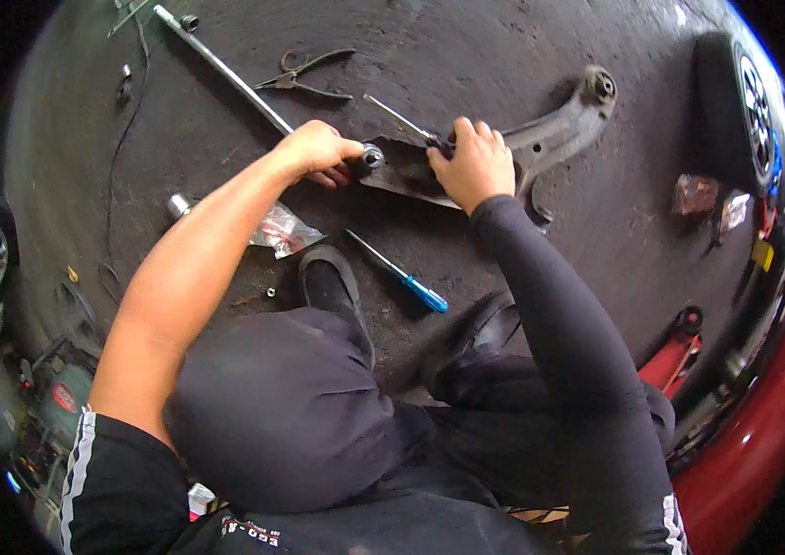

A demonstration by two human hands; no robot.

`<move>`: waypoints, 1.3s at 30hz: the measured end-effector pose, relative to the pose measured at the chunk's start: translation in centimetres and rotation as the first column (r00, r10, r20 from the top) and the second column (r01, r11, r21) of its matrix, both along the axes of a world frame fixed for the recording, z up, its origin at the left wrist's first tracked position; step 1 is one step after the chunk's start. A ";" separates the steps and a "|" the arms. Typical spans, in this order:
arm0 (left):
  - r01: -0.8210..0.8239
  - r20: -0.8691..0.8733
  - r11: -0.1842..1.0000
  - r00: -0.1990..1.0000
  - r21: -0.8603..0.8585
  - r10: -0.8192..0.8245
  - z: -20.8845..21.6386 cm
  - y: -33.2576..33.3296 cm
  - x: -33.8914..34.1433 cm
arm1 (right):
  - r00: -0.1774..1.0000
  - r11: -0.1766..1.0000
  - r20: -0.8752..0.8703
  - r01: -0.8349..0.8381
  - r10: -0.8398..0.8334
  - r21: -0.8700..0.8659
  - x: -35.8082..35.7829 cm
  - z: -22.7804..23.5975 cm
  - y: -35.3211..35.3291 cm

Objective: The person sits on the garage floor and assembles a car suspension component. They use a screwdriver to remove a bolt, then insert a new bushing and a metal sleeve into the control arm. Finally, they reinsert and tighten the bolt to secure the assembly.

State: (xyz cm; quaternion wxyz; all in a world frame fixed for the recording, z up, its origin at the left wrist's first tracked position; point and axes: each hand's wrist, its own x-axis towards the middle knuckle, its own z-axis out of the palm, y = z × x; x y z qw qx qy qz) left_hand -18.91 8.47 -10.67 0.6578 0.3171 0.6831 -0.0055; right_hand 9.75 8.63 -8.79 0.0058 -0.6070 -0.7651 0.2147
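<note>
A grey metal control arm (554, 134) lies on the dark concrete floor. My left hand (318, 151) grips the end of a long chrome breaker bar (226, 74) whose socket (373, 155) sits on the arm's near end. My right hand (475, 162) is closed on a screwdriver (399, 117) with a dark handle, resting on the arm's middle; its shaft points up and left.
A blue-handled screwdriver (401, 274) lies near my shoes (329, 277). Pliers (304, 74) lie farther away. A clear plastic bag (283, 228) and a small socket (178, 204) sit at the left. A red car (753, 407) and red jack (674, 356) are at right, a tyre (744, 102) at top right.
</note>
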 end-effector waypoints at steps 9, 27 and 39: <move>0.110 -0.058 0.988 0.991 -0.104 -0.117 0.4 1.1 0.2 | 0.972 0.969 -0.203 0.154 -0.115 0.191 0.6 -2.5 -3.1; 0.044 -0.006 0.999 0.999 -0.026 -0.044 0.0 -0.5 0.3 | 0.908 0.888 -0.156 0.325 -0.389 -0.324 -3.7 -0.6 -2.4; 0.057 0.099 0.994 0.993 0.093 -0.067 -2.1 0.8 -2.4 | 0.982 0.934 0.041 -0.160 0.183 -0.320 3.5 7.1 11.0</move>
